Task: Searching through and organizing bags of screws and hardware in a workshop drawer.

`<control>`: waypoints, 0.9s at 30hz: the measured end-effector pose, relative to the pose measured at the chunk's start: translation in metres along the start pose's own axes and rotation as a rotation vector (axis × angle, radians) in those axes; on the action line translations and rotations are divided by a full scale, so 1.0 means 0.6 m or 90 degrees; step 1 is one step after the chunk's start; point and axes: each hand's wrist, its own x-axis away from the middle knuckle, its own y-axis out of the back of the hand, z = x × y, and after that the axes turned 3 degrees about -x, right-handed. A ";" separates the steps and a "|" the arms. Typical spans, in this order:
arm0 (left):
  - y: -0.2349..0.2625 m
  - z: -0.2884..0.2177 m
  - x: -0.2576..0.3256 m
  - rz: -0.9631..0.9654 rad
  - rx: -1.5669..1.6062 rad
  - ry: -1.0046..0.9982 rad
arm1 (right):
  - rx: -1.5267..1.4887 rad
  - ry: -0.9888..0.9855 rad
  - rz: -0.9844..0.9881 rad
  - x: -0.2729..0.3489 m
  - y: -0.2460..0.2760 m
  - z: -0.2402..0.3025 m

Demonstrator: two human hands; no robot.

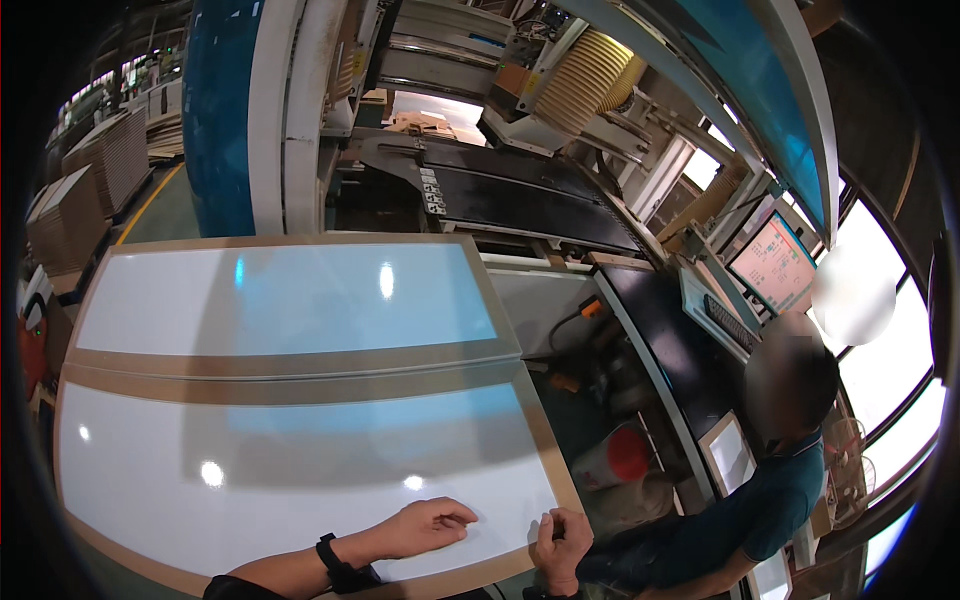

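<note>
A large glossy white panel (300, 460) with a bare wood-coloured edge lies flat, its near right corner under the fingers: the left hand's fingertips (462, 520) rest on its surface, the right hand's fingers (556, 524) curl over its right edge

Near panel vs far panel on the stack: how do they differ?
The near panel has both hands on it: the left hand lies flat on its face and the right hand grips its corner edge. The far panel is untouched. The near panel sits toward the person, the far one toward the machine. Both are glossy white with tan edges.
</note>
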 end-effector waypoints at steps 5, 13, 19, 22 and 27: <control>0.033 0.029 0.001 -0.094 0.596 0.253 | 0.010 0.006 -0.015 -0.001 -0.002 -0.006; 0.045 0.041 0.016 -0.109 0.812 0.207 | 0.043 -0.003 -0.006 -0.003 0.003 0.006; 0.050 0.054 0.018 -0.048 0.853 0.141 | 0.028 -0.009 0.001 -0.003 0.000 0.005; 0.060 0.061 0.013 0.022 0.854 0.120 | 0.044 0.007 -0.019 -0.004 0.003 0.001; 0.063 0.063 0.014 0.014 0.839 0.145 | 0.040 -0.011 -0.017 -0.011 0.004 0.014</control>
